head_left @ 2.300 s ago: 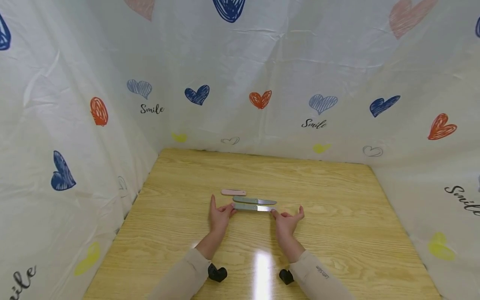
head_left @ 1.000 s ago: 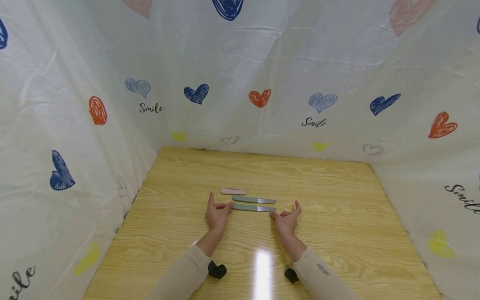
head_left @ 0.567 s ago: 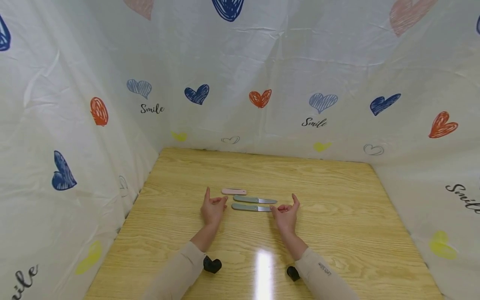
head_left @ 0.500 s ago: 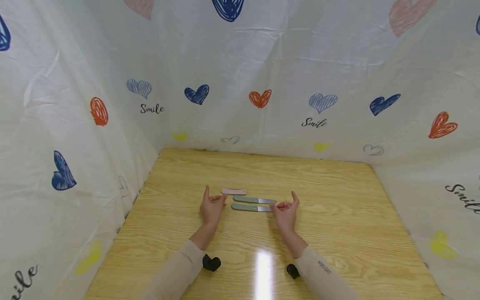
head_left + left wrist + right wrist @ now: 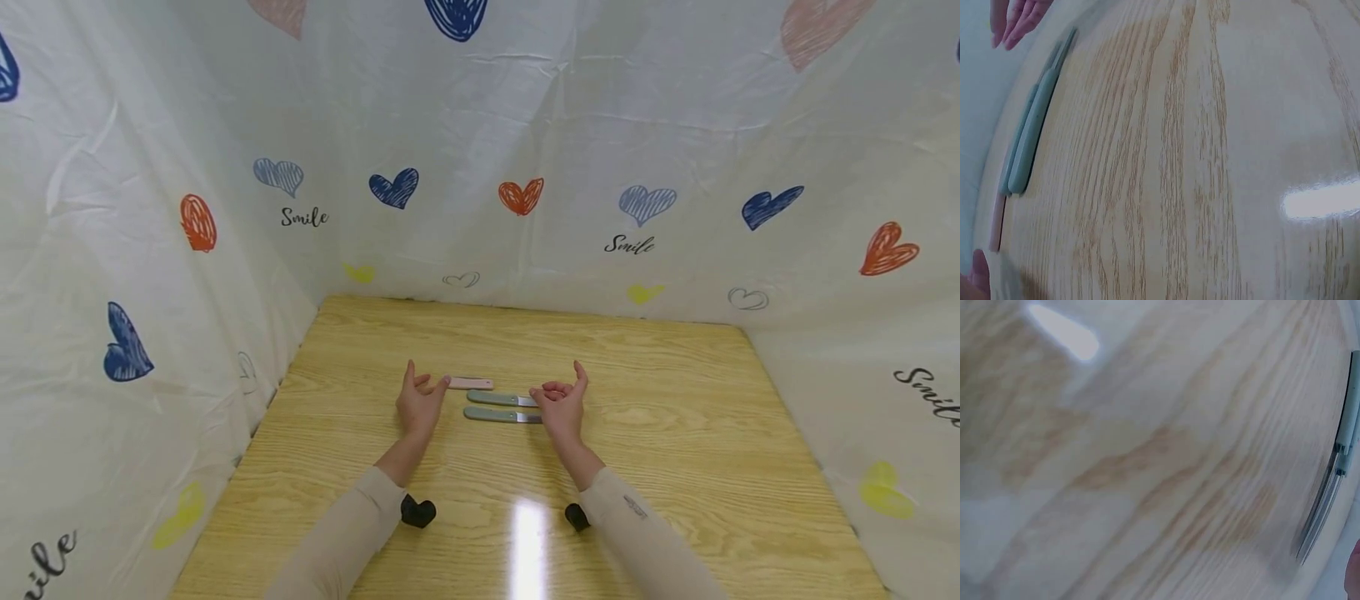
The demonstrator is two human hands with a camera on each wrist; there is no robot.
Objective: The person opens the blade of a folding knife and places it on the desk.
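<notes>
Head cam: L hand empty nr pink handle, R hand empty nr green knives; curtain says "Smile".

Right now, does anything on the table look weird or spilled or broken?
Nothing looks spilled or broken. The odd one out is the pink knife-like thing by the left hand: it shows no open blade and sits farther left than the near green knife and the far green knife, whose blades are out.
</notes>
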